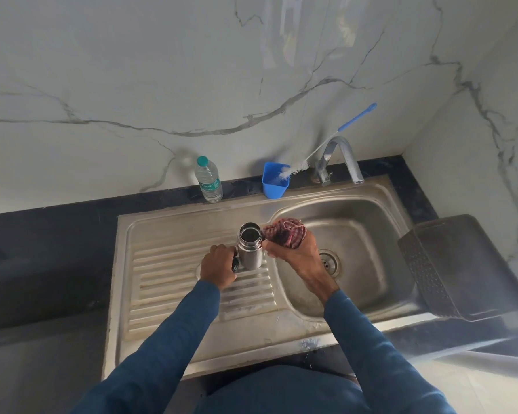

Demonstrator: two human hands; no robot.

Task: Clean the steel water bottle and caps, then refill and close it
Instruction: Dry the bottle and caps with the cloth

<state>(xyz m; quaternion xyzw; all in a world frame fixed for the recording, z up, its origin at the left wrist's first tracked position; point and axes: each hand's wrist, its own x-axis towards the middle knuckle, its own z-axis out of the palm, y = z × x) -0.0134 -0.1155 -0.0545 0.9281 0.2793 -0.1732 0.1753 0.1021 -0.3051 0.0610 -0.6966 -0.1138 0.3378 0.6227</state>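
A: Where is the steel bottle (pixel 250 248) now?
B: It stands upright on the ribbed drainboard (pixel 168 264), just beside the edge of the basin (pixel 356 234). No cap on it, the mouth is open, and the inside looks dark.
A: And the hands?
B: Left hand (pixel 217 265) is at the bottle's left side, fingers curled over a small dark cap (pixel 235 264) low on the drainboard. It is touching the bottle or v. close, I cannot tell which. Right hand (pixel 290 252) is at the bottle's right, near the neck. Its fingers are closed round a bunched red checked cloth (pixel 284 233), which sticks out above the fist, approx. level w/ the bottle mouth.
A: What else is around?
B: The drain (pixel 329 261) is in the basin, beside the right wrist. At the back on the black counter (pixel 42 249): a plastic water bottle (pixel 208 180) w/ green cap, a blue cup (pixel 274 186) w/ a bottle brush (pixel 326 144) leaning in it, and the tap (pixel 346 156). A dark plastic basket (pixel 461 264) is at the far right.
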